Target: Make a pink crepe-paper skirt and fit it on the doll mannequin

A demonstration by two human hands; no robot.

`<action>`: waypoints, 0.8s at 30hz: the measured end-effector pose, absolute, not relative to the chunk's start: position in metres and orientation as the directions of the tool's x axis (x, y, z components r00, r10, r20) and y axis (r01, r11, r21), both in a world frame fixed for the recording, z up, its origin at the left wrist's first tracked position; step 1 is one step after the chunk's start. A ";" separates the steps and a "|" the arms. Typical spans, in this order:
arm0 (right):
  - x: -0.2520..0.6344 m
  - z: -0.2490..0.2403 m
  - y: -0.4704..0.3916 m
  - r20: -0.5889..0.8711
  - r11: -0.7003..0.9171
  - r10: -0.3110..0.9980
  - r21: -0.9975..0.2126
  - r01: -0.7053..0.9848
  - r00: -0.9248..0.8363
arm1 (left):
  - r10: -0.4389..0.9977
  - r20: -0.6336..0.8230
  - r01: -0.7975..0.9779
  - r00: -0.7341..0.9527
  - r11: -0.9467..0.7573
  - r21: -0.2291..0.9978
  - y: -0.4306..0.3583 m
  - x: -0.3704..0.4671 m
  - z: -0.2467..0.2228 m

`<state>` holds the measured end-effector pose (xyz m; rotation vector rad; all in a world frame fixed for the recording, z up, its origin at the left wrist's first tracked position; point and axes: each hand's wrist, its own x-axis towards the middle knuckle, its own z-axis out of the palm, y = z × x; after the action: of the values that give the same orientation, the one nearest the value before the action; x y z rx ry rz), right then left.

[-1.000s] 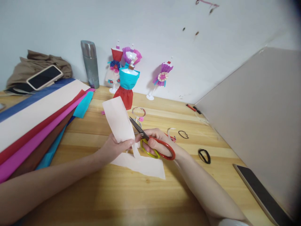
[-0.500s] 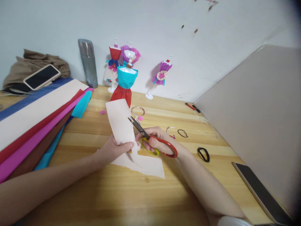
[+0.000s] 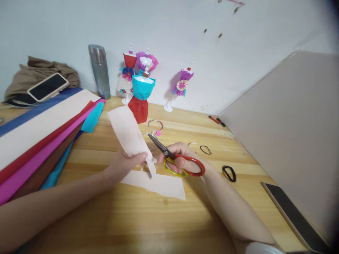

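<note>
While my left hand point(image 3: 124, 165) is pinching the pale strip point(image 3: 126, 130) near its lower end, my right hand point(image 3: 183, 151) is gripping the scissors point(image 3: 166, 152) by their red and yellow handles. I am viewing the strip raised above the table point(image 3: 159, 225), between the two hands but mostly up and left of the scissors, its long axis slanting from far left to near right. The blades are pointing away and leftward, their nearly closed tips standing just beside the strip's right edge, apparently apart from it. The left hand is lying nearer, already touching; whether the right fingertips are meeting the strip's lower tail, I am unable to tell. Beneath, a second piece point(image 3: 168, 188) is lying flat. Colored sheets point(image 3: 45, 132) are fanning out at left; dress forms point(image 3: 143, 87) are standing before the wall point(image 3: 169, 24); a partition point(image 3: 296, 109) is bounding the right.
</note>
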<state>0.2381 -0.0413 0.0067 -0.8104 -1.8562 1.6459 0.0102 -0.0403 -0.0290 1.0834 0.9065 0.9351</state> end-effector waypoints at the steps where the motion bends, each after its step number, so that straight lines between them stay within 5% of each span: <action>1: 0.240 0.010 -0.041 -0.029 0.103 0.688 -0.985 0.137 -0.725 | 0.952 -0.112 -0.234 0.286 0.182 0.955 -0.038 0.010 -0.026; 6: 0.230 0.021 -0.046 -0.239 0.414 0.456 -0.796 0.441 -0.858 | 0.998 0.022 -0.528 0.051 0.008 0.849 -0.025 0.007 -0.007; 14: 0.187 0.004 -0.075 -0.196 0.666 0.695 -0.189 0.722 -0.692 | 1.000 0.027 -0.617 0.005 -0.018 0.787 -0.016 0.003 0.006; 20: 0.177 -0.002 -0.087 -0.095 0.727 0.674 -0.095 0.680 -0.733 | 1.000 0.005 -0.620 -0.009 -0.009 0.784 -0.016 0.003 0.012; 24: 0.172 0.001 -0.095 -0.139 0.690 0.692 -0.158 0.706 -0.708 | 0.999 0.035 -0.603 0.011 -0.021 0.797 -0.017 0.001 0.014</action>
<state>0.1717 -0.0949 0.0008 -1.2223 -2.9503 0.3222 0.0013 -0.0171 0.0136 0.7498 0.6918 1.4535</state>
